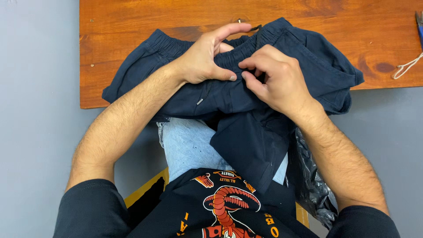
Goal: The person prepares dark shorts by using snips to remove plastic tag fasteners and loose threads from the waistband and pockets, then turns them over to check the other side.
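A pair of dark navy shorts [304,57] with an elastic waistband lies bunched across the near edge of a wooden table [132,17] and hangs down over my lap. My left hand [207,57] presses on the waistband, thumb pinching the fabric and index finger lifted. My right hand [277,77] pinches the same fold of cloth right beside it, fingertips almost touching the left thumb. A drawstring with a metal tip [200,101] dangles from the shorts below my left hand.
A white cord [407,66] and the tip of a blue-handled tool [418,20] lie at the table's right edge. A crumpled dark plastic bag [310,176] sits by my right thigh. I sit on a yellow-edged seat [145,187], wearing light jeans.
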